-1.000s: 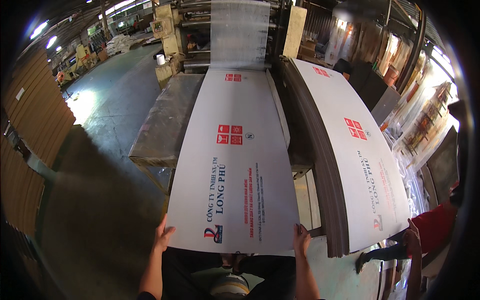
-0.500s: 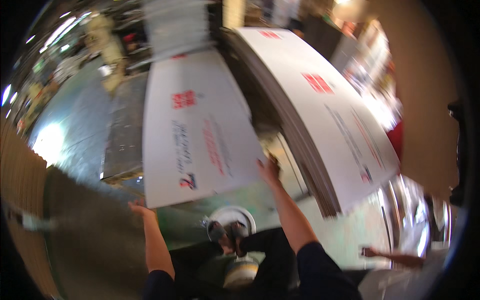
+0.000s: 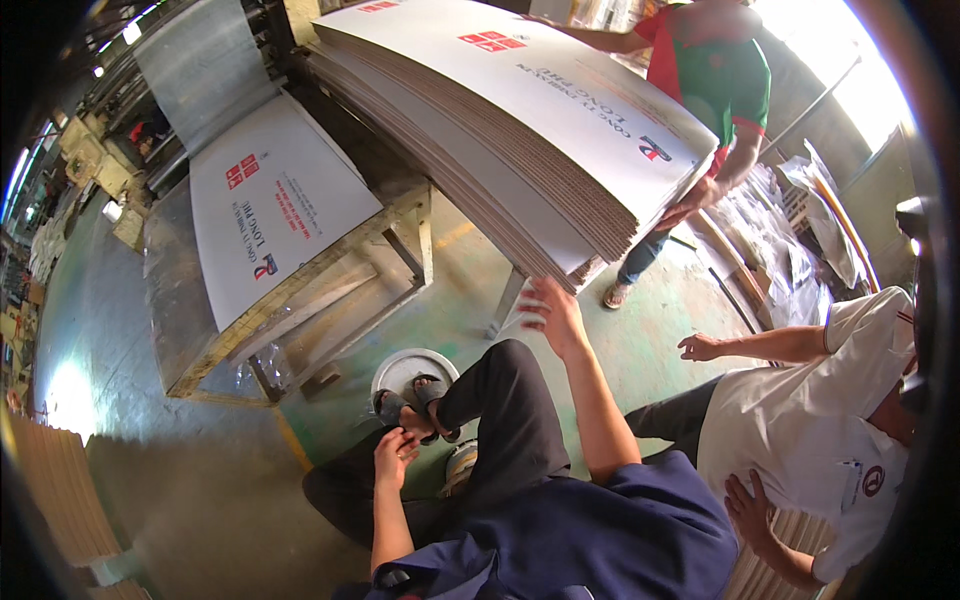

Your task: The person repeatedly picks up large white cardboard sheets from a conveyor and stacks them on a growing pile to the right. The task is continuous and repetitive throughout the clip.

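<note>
Between your legs sits a striped, round bucket [image 3: 461,466]; you cannot see what is inside it. Your sandalled feet [image 3: 418,405] rest on a pale round disc [image 3: 412,368] that looks like a lid.

The stack of printed boards [image 3: 505,115] slopes across the far middle of the scene, toward you and to the right. Its top face is white, with red square symbols, blue lettering and a red-and-blue emblem toward its near end; the brown edges beneath are layered and bow downward. To the left, a single printed sheet [image 3: 275,205] with similar marks lies on the tabletop [image 3: 172,310], its far end by a grey hanging sheet [image 3: 205,75].

Your right hand [image 3: 548,318] has its fingers spread just beside the stack's near corner; you cannot tell whether they touch it. Your left hand [image 3: 396,456] is loosely curled and empty above your left leg.

A co-worker in red and green [image 3: 715,75] has a hand at the stack's right edge; another in white [image 3: 790,440] is near right.
</note>
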The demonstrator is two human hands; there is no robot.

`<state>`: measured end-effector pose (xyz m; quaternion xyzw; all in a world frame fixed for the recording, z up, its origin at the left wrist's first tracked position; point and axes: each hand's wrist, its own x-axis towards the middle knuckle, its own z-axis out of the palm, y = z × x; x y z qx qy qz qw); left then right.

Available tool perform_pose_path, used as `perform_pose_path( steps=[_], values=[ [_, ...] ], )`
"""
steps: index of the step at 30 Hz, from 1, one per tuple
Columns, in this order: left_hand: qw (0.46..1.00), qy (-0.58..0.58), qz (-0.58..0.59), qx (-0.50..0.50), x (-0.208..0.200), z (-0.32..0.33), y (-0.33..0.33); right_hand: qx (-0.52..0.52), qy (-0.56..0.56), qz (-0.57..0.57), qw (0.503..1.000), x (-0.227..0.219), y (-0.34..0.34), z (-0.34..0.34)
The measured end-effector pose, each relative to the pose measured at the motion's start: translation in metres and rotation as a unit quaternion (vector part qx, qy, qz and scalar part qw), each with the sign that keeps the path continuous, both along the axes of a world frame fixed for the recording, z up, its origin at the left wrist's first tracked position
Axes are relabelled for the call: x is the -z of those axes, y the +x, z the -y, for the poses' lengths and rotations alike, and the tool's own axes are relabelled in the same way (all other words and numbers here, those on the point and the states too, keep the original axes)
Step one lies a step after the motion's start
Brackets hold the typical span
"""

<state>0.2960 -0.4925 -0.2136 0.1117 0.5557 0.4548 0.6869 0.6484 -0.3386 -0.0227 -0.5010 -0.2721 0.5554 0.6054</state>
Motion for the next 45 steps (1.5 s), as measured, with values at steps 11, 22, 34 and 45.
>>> perform_pose_path(
  steps=[11,22,34,45],
  values=[
    [0.991,0.063,-0.089,0.076,-0.064,0.008,0.044,0.079,0.149,0.773,0.611,-0.142,0.141,-0.091],
    [0.947,0.297,0.059,0.104,-0.266,-0.259,0.196,-0.148,0.190,0.728,0.642,-0.106,-0.021,-0.052],
    [0.965,0.202,-0.161,0.054,-0.165,0.035,-0.100,0.021,-0.009,0.750,0.661,-0.089,0.069,0.146],
    [0.962,0.154,-0.137,-0.180,-0.086,0.213,-0.124,-0.255,-0.045,0.625,0.737,0.063,-0.013,0.090]
  ],
)
